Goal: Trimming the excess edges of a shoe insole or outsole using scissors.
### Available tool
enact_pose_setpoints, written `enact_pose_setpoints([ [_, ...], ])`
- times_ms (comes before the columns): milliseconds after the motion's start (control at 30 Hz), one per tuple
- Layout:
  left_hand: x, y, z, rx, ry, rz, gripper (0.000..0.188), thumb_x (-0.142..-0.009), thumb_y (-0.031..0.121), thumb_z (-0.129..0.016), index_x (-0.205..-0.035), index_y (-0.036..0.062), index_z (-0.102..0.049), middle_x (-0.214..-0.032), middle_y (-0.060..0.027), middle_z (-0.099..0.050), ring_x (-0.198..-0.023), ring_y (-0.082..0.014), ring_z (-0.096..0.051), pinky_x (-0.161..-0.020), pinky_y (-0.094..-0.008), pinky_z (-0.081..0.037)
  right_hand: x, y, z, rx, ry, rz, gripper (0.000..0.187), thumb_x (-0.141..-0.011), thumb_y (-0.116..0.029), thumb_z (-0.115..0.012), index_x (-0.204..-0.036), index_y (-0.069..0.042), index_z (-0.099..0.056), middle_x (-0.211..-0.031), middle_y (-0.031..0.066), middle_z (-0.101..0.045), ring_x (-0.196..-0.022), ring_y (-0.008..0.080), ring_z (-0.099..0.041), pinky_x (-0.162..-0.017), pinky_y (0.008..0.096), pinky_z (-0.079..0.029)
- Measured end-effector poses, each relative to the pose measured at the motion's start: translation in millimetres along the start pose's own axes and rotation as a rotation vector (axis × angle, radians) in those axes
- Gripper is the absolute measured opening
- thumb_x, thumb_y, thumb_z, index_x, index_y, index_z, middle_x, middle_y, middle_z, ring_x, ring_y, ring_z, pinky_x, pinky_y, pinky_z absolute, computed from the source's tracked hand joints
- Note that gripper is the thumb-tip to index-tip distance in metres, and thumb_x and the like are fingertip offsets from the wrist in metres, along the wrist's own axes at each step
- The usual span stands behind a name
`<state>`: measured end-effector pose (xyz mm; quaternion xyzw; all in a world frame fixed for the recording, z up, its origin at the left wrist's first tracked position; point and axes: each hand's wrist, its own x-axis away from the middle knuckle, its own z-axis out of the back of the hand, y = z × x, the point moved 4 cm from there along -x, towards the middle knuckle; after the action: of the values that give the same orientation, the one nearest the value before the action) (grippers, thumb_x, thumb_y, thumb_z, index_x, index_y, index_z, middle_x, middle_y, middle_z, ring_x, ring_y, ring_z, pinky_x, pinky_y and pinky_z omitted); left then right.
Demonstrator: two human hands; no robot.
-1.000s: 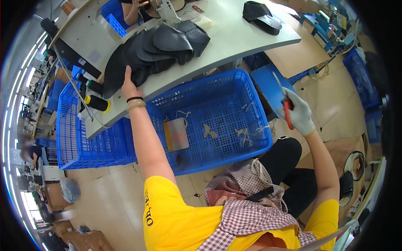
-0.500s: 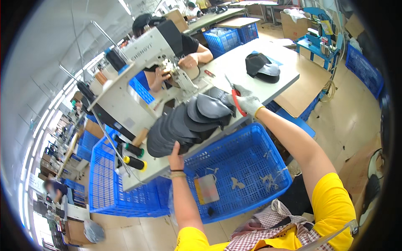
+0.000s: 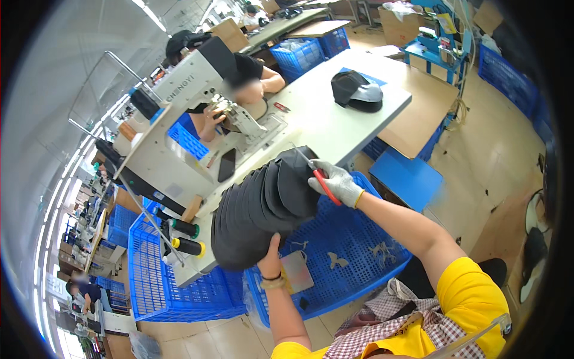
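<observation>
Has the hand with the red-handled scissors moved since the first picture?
Yes: the right hand went left, from right of the nearest blue basket to its far edge.

Black pieces [image 3: 263, 206] over the near edge of the surface [image 3: 326, 128] look smooth, matt; the scissors [image 3: 323, 183] have metal blades, plastic handles; the glove [image 3: 342, 183] is cloth.

Table [image 3: 311, 113]: plain off-white
Stack [image 3: 263, 206], at the table's near edge: black
Cap [image 3: 353, 93], at the table's right end: black, grey sheen on brim
Machine [image 3: 179, 158], on the table: white, black end
Spools [image 3: 187, 246], at the table's left end: black, rims yellow and green
Shears [image 3: 326, 186]: red handles, grey blades
Glove [image 3: 342, 184]: whitish grey, yellow cuff
Basket [image 3: 359, 233], below the table: blue
Shirt [image 3: 472, 299]: yellow
Apron [image 3: 439, 335]: maroon-and-white check
</observation>
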<state>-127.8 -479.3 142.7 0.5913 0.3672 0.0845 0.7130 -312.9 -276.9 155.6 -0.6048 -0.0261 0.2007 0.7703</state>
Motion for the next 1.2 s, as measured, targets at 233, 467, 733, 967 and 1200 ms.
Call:
enact_pose_setpoints([
  [233,105,96,2,-0.995,-0.236,-0.463,0.045,-0.084,0.019,-0.067,-0.123,-0.0005,-0.057,-0.119,-0.0162,-0.062,-0.108,-0.0338,-0.059,-0.094,-0.0387,-0.045,84,36,-75,-0.399,-0.105,-0.243,0.050,-0.086,-0.029,-0.061,-0.128,-0.003,-0.051,-0.116,0.0120,-0.061,-0.105,0.0190,-0.057,-0.094,0.0306,-0.043],
  [467,153,-72,-66,-0.829,-0.811,-0.056,0.083,-0.063,0.002,-0.073,-0.137,0.0052,-0.037,-0.127,-0.0259,-0.045,-0.116,-0.0443,-0.045,-0.099,-0.0462,-0.039,157,235,-28,-0.488,0.353,-0.970,0.040,-0.087,-0.037,-0.060,-0.108,-0.003,-0.064,-0.089,0.0089,-0.066,-0.079,0.0204,-0.061,-0.073,0.0367,-0.048],
  [733,220,-333,-12,-1.357,-1.364,0.675,0.063,-0.080,0.033,-0.068,-0.134,0.0077,-0.049,-0.136,-0.0214,-0.046,-0.126,-0.0368,-0.045,-0.104,-0.0418,-0.040,200,125,29,-0.622,0.065,-0.628,0.051,-0.087,-0.029,-0.064,-0.127,-0.003,-0.048,-0.091,0.0050,-0.060,-0.074,0.0125,-0.057,-0.067,0.0276,-0.048],
  [967,211,-252,-132,-1.182,-1.081,0.317,0.036,-0.084,0.030,-0.064,-0.107,0.0025,-0.064,-0.120,-0.0195,-0.056,-0.098,-0.0370,-0.062,-0.084,-0.0439,-0.052,307,101,106,-1.003,0.091,-0.549,0.057,-0.087,-0.033,-0.066,-0.131,-0.006,-0.042,-0.104,0.0098,-0.060,-0.091,0.0203,-0.063,-0.080,0.0344,-0.052],
  [1200,209,-222,-206,-0.949,-0.799,0.047,0.054,-0.080,0.037,-0.067,-0.118,0.0020,-0.050,-0.117,-0.0186,-0.051,-0.104,-0.0395,-0.054,-0.081,-0.0454,-0.052,319,102,122,-1.313,0.065,-0.424,0.062,-0.091,-0.035,-0.061,-0.139,-0.007,-0.033,-0.111,0.0133,-0.060,-0.099,0.0249,-0.062,-0.088,0.0384,-0.050],
])
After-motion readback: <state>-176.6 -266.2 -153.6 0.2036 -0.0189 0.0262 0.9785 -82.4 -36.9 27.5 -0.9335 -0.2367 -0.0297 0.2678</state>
